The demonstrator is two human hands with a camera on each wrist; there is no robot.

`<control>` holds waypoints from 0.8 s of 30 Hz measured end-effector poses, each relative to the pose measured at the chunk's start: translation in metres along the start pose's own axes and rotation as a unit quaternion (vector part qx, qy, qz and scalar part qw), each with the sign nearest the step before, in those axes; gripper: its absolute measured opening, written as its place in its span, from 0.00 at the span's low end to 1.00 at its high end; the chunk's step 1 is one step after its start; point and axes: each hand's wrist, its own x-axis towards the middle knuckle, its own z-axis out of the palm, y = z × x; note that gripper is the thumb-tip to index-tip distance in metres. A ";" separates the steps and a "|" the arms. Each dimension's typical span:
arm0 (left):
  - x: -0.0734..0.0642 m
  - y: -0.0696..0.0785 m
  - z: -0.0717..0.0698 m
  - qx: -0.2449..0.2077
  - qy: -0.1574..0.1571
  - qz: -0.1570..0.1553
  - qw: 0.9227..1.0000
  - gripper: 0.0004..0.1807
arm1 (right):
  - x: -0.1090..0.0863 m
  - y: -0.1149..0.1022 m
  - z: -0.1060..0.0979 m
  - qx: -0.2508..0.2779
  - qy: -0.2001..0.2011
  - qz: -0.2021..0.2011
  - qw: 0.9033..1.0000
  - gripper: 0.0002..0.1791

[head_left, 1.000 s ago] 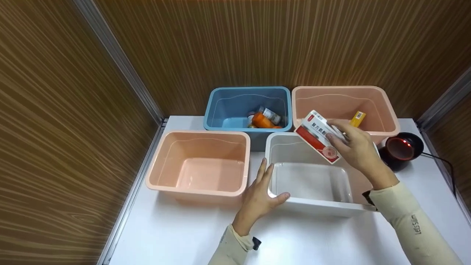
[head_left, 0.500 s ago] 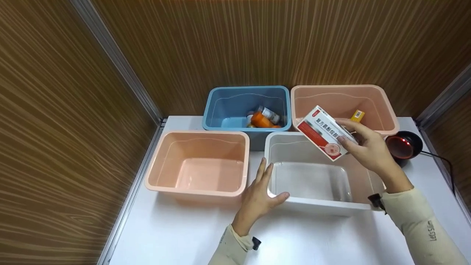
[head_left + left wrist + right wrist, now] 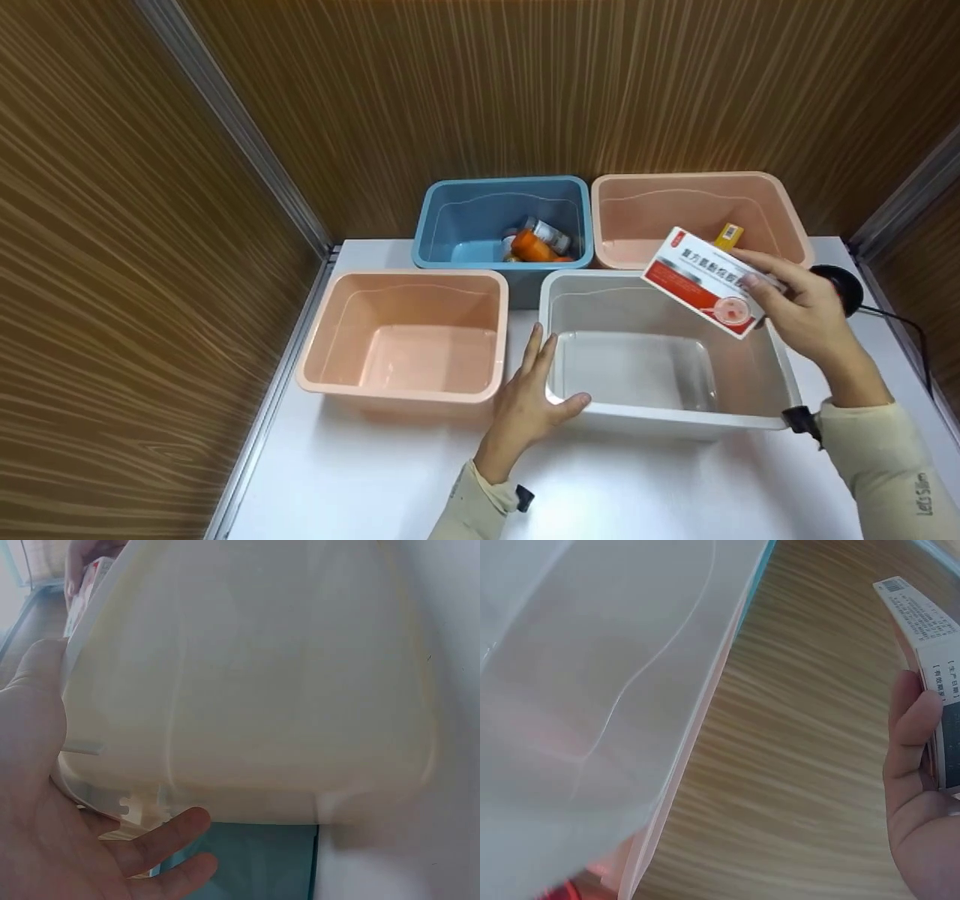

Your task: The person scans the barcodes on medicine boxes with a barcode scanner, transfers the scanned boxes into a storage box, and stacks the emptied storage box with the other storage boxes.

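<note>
My right hand point(image 3: 806, 311) pinches a white and red medicine box point(image 3: 709, 281) by its right end. The box hangs tilted above the back right part of the white bin point(image 3: 630, 367), its printed front toward the head camera. In the right wrist view, fingers curl round the medicine box point(image 3: 930, 652) and its small-print side shows. My left hand point(image 3: 525, 405) has its fingers spread at the white bin's front left corner. The left wrist view shows the left hand point(image 3: 60, 802) against the outer wall of the white bin point(image 3: 262, 675).
A blue bin point(image 3: 450, 225) at the back holds several bottles, one an orange bottle point(image 3: 531, 246). Behind the white bin, a pink bin point(image 3: 660, 202) holds a yellow box point(image 3: 728, 236). Another pink bin point(image 3: 420, 360) stands at left. A black device point(image 3: 840, 289) with a cable sits at right.
My right hand has drawn the medicine box to the right, from near the bins' inner corner toward the white bin's right side. My left hand stays in place.
</note>
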 end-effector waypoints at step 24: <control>-0.001 0.000 0.001 -0.008 0.012 0.011 1.000 0.53 | -0.049 0.074 -0.073 0.107 0.181 0.159 0.965 0.21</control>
